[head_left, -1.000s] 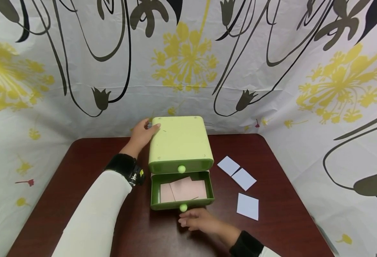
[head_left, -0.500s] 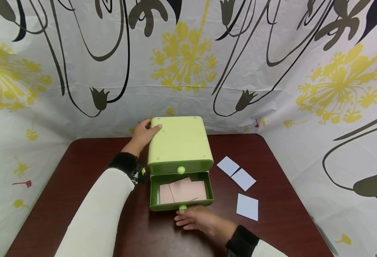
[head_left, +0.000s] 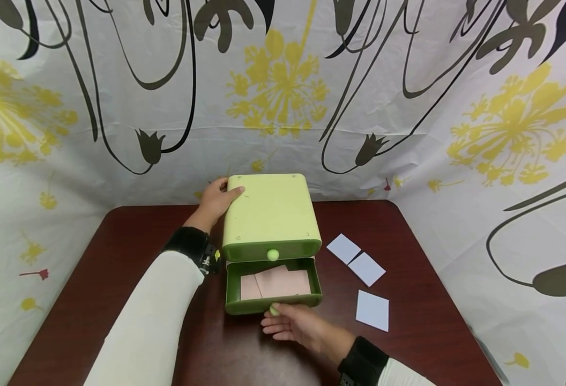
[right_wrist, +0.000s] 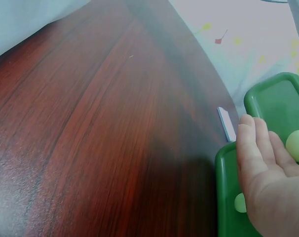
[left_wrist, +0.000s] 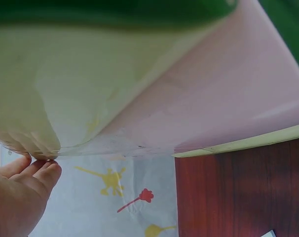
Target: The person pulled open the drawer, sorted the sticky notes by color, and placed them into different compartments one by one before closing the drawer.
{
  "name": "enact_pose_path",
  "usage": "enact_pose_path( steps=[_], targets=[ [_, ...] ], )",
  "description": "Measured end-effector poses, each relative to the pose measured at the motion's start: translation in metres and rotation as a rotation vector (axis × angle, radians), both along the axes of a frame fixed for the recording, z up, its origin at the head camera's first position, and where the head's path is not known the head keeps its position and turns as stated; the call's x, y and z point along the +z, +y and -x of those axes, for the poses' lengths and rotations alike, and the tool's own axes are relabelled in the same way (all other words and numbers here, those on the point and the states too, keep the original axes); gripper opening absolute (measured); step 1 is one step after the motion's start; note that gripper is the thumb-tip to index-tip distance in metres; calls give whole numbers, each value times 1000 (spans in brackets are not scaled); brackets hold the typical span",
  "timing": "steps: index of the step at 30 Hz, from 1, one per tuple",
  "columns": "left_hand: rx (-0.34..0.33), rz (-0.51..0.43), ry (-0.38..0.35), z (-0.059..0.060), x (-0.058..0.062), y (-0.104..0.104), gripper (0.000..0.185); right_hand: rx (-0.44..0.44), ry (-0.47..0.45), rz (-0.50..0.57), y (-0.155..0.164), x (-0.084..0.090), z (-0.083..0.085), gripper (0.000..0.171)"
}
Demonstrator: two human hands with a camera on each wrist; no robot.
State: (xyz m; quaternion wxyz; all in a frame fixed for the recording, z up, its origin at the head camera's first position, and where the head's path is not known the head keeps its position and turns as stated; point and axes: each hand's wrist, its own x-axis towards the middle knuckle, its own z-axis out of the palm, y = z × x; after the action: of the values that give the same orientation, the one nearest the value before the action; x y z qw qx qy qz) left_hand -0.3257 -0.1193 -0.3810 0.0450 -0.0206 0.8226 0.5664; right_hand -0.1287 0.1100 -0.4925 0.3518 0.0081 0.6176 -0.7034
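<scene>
A light green drawer box (head_left: 270, 214) stands at the back middle of the dark red table (head_left: 133, 241). Its lower drawer (head_left: 244, 306) is pulled out and holds pink paper sheets (head_left: 278, 283). My left hand (head_left: 215, 201) grips the box's back left corner, thumb on top; its fingertips (left_wrist: 43, 168) touch the box edge in the left wrist view. With straight fingers, my right hand (head_left: 288, 324) presses on the drawer's front by its pale knob (head_left: 274, 310). In the right wrist view the right hand (right_wrist: 268, 182) lies against the green drawer front (right_wrist: 226, 197).
Three pale lilac paper squares (head_left: 343, 248) (head_left: 366, 268) (head_left: 372, 310) lie on the table right of the box. The upper drawer with its knob (head_left: 273, 254) is closed. A flower-printed cloth (head_left: 408, 107) hangs behind and at both sides.
My right hand has slid forward from the table up against the lower drawer's front at the knob. The drawer sits slightly further in. The left hand has stayed on the box.
</scene>
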Motion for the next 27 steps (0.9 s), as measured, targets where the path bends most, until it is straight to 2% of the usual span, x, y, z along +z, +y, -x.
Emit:
enact_pose_path(
  steps=[13,27],
  targets=[
    [25,-19,-35,2,2,-1,70,-42,11,30,-6,3,8,56],
    [-11,-29,-33,-1,4,-2,71,-101,28,39,-10,2,31,53]
  ],
)
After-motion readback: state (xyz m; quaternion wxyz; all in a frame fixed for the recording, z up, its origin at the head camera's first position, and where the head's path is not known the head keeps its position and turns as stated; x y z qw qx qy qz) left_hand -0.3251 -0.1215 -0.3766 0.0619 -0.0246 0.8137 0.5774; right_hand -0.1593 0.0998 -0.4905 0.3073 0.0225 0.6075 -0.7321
